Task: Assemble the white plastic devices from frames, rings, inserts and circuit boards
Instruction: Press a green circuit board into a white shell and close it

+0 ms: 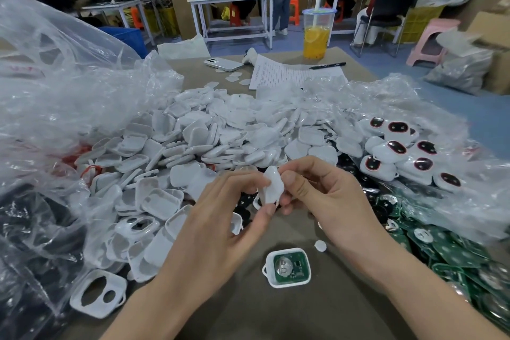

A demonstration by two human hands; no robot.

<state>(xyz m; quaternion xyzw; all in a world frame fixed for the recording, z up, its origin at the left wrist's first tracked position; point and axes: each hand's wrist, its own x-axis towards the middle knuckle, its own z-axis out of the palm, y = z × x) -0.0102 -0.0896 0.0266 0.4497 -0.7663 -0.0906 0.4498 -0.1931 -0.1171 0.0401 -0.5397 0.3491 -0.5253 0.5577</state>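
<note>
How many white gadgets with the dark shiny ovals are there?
7 gadgets, all heaped on the clear plastic at the right: two at the back, two in the middle, three nearest. Others may be hidden underneath.

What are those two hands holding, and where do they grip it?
A white plastic piece: left hand pinches its left and lower edges, right hand its right edge.

Well beyond the grip point(272, 190) stands an orange drink cup point(317, 33); nearer lie a pen point(327, 65), lined paper point(289, 74), and a phone point(223, 63) further left.
</note>
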